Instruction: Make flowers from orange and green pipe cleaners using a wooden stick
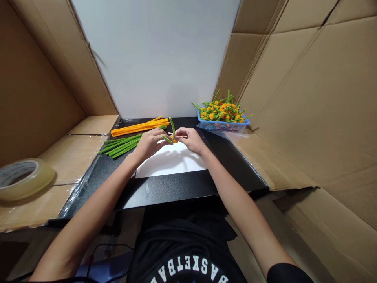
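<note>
Between my two hands, above a white sheet of paper [173, 163], is a small pipe-cleaner piece [174, 139] with an orange coil and green ends sticking up and to the left. My left hand [151, 141] pinches the green part from the left side. From the right, the fingers of my right hand [190, 138] are closed on the orange coil. Fingers partly hide the piece. Just left of my left hand lie loose green pipe cleaners [123, 145], with a bundle of orange pipe cleaners [138, 127] behind them.
A blue basket [224, 125] heaped with orange-and-green pipe-cleaner pieces [225, 110] stands at the back right. On the left, a roll of clear tape [41, 179] rests on cardboard. Cardboard walls [318, 98] flank the black table [171, 188] on both sides.
</note>
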Tool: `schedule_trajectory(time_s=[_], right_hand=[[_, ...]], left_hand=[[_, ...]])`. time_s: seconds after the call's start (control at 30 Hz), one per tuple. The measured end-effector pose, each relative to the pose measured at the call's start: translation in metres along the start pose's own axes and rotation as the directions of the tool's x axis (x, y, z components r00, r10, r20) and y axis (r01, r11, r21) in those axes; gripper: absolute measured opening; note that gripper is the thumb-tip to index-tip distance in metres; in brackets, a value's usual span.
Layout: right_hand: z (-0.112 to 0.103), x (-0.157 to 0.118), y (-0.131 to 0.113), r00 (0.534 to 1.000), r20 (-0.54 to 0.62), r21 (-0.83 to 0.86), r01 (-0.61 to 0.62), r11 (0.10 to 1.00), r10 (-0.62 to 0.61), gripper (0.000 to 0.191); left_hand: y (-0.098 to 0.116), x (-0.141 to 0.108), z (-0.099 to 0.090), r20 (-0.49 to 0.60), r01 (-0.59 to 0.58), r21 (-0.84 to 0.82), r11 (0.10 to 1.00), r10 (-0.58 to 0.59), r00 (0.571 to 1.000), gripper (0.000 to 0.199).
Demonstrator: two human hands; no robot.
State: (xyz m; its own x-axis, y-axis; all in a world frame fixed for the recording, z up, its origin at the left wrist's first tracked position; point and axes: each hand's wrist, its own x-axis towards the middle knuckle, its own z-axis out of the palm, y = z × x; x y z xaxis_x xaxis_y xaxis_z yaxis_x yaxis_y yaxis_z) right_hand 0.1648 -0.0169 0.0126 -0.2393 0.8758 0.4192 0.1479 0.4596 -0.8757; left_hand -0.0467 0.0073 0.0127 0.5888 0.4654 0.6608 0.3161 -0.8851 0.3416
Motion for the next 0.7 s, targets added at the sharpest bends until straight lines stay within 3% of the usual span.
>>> schedule_trajectory(time_s=[0.17, 0.37, 0.57, 0.7], right_hand=[[0.0046, -0.002, -0.0006, 1.0, 0.004, -0.013, -0.009, 1.0, 0.009, 0.013], [0.007, -0.0031, -0.0001, 1.0, -0.007, 0.034, -0.01, 0.999, 0.01, 0.018], [0.0072, -0.0023, 0.0048, 0.999, 0.002, 0.091, -0.047, 0.995, 0.047, 0.026], [0.0087, -0.0017, 0.0071, 1.0, -0.02, 0.126, -0.022, 0.992, 0.024, 0.027]], left_hand=[[-0.0033, 0.0002, 0.0027, -0.04, 0.069, -0.057, 0.996, -0.071, 0.997, 0.005], [-0.0009, 0.002, 0.0038, -0.07, 0.133, -0.119, 0.984, -0.142, 0.987, 0.012], [0.0008, 0.0036, -0.0008, -0.14, 0.08, -0.025, 0.996, -0.083, 0.987, 0.02], [0.0042, 0.0039, -0.0035, -0.072, -0.011, 0.027, 1.0, 0.013, 0.997, 0.022]])
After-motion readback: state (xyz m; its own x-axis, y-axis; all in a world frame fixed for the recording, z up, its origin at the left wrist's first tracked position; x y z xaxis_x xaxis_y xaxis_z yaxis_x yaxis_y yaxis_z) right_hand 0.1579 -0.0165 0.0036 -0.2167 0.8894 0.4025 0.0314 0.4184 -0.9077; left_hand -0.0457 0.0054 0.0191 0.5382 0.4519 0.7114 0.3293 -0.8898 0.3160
